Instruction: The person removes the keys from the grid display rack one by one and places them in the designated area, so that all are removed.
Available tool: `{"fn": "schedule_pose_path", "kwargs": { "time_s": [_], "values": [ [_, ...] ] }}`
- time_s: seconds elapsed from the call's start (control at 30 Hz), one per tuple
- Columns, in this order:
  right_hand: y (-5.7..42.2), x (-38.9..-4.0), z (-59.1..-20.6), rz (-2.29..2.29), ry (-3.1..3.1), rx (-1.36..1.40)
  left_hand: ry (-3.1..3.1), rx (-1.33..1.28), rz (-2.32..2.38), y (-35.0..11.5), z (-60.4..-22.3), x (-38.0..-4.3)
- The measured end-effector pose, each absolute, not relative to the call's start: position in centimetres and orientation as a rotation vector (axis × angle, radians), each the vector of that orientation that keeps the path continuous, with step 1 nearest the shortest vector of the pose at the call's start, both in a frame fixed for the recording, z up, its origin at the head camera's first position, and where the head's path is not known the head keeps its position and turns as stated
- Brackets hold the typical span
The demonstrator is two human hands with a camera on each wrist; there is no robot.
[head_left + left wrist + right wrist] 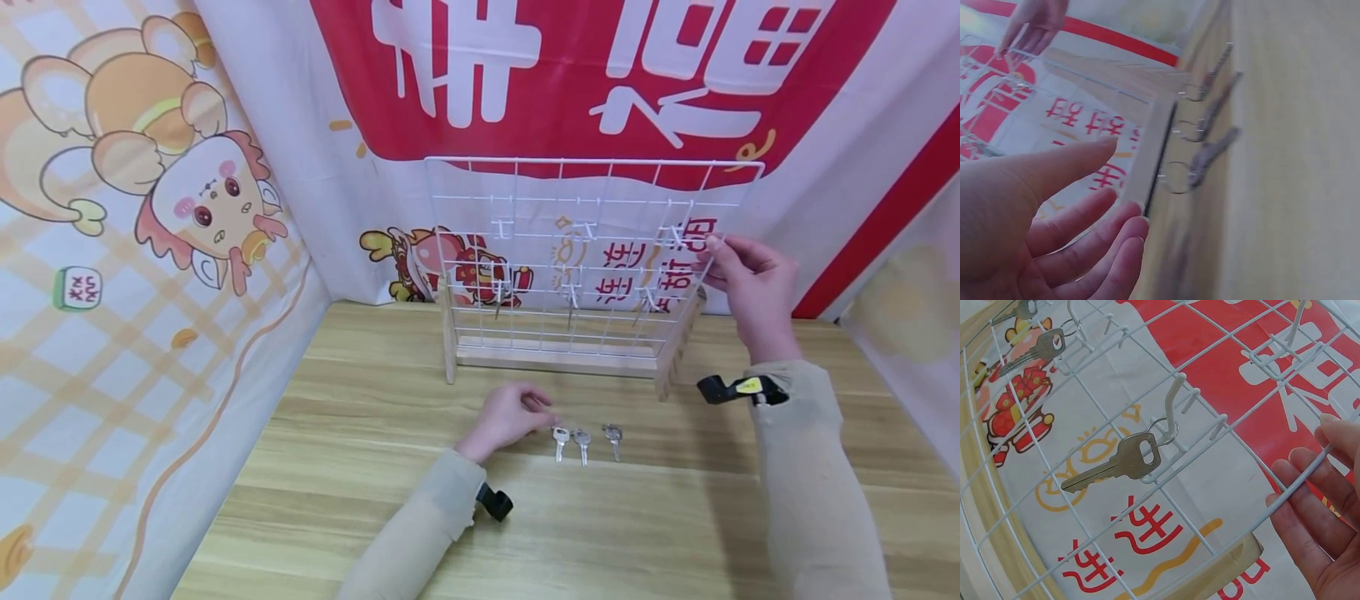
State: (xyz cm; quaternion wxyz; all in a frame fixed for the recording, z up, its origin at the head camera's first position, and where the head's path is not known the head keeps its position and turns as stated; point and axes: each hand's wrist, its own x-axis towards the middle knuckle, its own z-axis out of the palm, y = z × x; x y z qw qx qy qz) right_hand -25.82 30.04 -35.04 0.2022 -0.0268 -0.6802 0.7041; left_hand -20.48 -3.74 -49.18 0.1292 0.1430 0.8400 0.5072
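Note:
My right hand [757,287] grips the right edge of a white wire grid rack [592,267], thumb on one side and fingers on the other. Three keys hang by rings from the rack's lower hooks; the nearest hanging key [1125,462] shows plainly in the right wrist view. Down at the table, my left hand [513,417] hovers beside three loose keys, fingers loosely bent and nothing between them. The leftmost loose key [560,442] lies closest to its fingertips, a middle key [582,446] beside it and a third key [613,440] farther right. Each has a ring [1177,178].
The rack stands on a wooden base [555,358] at the back of the wood-grain table [360,433]. Upper hooks [585,231] on the grid carry no keys. A red and white printed cloth [600,83] hangs behind, and another patterned cloth [112,333] covers the left side.

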Motion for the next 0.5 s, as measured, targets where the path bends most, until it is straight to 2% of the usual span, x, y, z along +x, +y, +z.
{"fn": "schedule_pose_path", "kwargs": {
  "time_s": [0.5],
  "values": [
    [30.1, -25.9, -35.2, 1.936, -1.921, -0.09, 2.579, 0.386, 2.059, -7.2, -42.2, -23.0]
  ]
}}
